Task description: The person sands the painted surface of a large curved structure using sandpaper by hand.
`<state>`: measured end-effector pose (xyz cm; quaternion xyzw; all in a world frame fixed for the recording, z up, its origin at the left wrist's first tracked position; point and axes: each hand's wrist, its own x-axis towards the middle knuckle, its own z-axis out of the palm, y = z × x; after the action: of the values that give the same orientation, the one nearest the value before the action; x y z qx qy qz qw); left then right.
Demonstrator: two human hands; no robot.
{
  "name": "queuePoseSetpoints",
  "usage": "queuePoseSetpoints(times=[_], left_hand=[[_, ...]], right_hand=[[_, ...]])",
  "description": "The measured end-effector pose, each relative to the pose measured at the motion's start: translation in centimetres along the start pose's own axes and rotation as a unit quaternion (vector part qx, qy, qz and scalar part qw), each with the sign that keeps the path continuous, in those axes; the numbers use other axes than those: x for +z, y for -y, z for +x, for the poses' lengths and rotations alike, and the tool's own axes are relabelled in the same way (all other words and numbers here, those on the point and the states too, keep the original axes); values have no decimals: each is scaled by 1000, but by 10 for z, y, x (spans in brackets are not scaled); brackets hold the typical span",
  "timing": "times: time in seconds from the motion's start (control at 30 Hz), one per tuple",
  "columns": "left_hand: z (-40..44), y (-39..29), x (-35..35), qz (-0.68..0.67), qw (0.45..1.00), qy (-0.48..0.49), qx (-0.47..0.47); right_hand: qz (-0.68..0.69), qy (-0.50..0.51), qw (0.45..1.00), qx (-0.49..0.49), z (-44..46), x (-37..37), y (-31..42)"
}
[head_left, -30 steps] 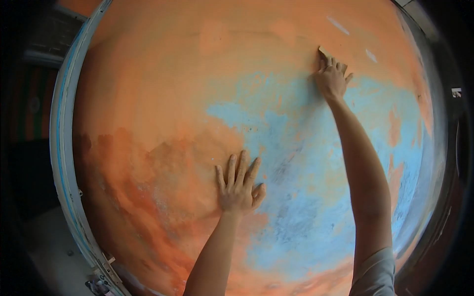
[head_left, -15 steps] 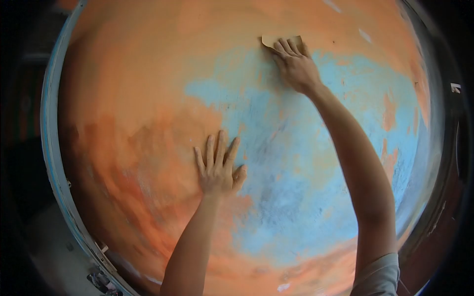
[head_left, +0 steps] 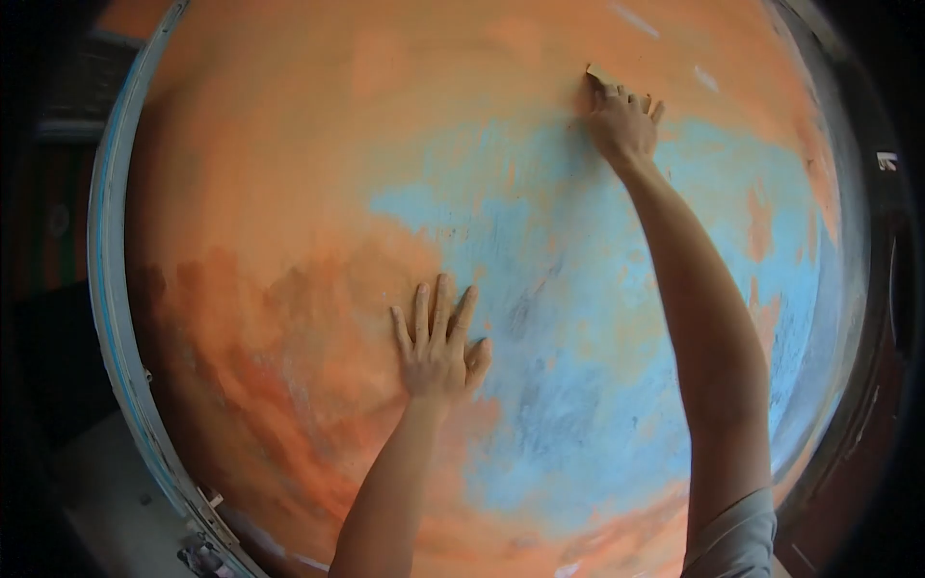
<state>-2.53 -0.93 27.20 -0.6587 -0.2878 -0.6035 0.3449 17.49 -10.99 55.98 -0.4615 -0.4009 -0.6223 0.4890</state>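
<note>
A wide panel [head_left: 279,183], patchy with orange filler and light blue paint, takes up most of the head view. My left hand [head_left: 438,352] lies flat on its lower middle with the fingers spread, holding nothing. Higher up and to the right, my right hand [head_left: 624,125] is on the orange area just above the blue patch. Its fingers are bent over a piece of sandpaper [head_left: 595,75], of which only a tan corner shows. The rest of the sheet is hidden under the hand.
A pale blue-grey metal edge [head_left: 108,260] with a small latch-like piece near its bottom borders the panel on the left. Grey floor [head_left: 106,486] shows at lower left. Along the right runs a dark edge [head_left: 858,318].
My right hand has moved to the right with the sandpaper, and its fingers are more bent, so less paper shows. My left hand stays on the panel while the view shifts slightly.
</note>
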Motion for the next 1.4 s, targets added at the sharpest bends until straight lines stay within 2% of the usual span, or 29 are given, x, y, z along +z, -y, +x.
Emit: queuePoseSetpoints(times=[0.07,0.1,0.13,0.2,0.27,0.3,0.33,0.4,0.47,0.53,0.6,0.63,0.67,0.73,0.77,0.8,0.87,0.93,0.97,1.0,1.07,1.1,1.2,1.23,1.27,1.33,1.4], left_hand=[[4,-2,-2,8,1000,0,5],[1,-5,-1,4,1000,3,5],[2,-3,0,1,1000,0,8],[8,0,2,5,1000,-16,9],[3,0,2,-10,1000,-1,14],[3,2,0,-10,1000,0,14],[4,2,-1,-11,1000,4,14],[1,-2,-1,-20,1000,13,9],[5,2,-2,-20,1000,10,14],[6,2,-1,-13,1000,10,12],[3,5,-2,-10,1000,23,12],[3,5,0,-11,1000,12,12],[4,4,1,-16,1000,-2,6],[3,3,0,-13,1000,10,3],[4,4,-1,-1,1000,17,8],[6,4,-1,2,1000,13,13],[6,4,-1,5,1000,18,13],[3,4,-1,11,1000,23,14],[5,4,0,12,999,30,7],[7,4,1,11,1000,28,5],[4,3,1,-9,1000,6,11],[4,4,1,-9,1000,4,14],[6,4,-1,-17,1000,12,18],[7,3,-3,-19,1000,19,11],[4,3,-4,-21,999,30,3],[7,6,-3,-20,999,25,3],[3,4,-2,-22,999,25,-4]], right_hand=[[-126,181,974,55,5,-9,37],[-34,154,986,-48,-6,-5,40],[-20,77,980,-183,-16,24,33],[58,11,963,-261,-11,26,-1],[61,79,995,-29,5,6,-17],[14,45,998,44,6,6,-14],[12,46,998,39,13,10,-4],[-41,182,982,-5,16,16,26],[24,35,967,-252,-11,35,35],[133,74,970,-187,-7,29,3],[116,126,985,-8,17,8,-16],[22,108,991,79,16,6,-9],[18,111,991,70,20,10,8],[-2,182,982,-47,17,13,31],[34,16,971,-235,1,54,19],[111,149,951,-248,-8,26,33],[152,62,959,-230,-8,27,-3],[101,21,995,-3,2,13,-11],[71,24,994,79,10,42,-26],[71,24,994,75,11,41,-19],[16,-18,979,-201,-5,39,8],[125,47,954,-268,-14,35,17],[166,13,959,-230,-13,27,-10],[128,-3,989,-78,-4,31,-12],[86,-15,993,78,2,36,-13],[-53,-67,996,41,-1,50,3],[74,-92,982,-150,-20,51,12]])
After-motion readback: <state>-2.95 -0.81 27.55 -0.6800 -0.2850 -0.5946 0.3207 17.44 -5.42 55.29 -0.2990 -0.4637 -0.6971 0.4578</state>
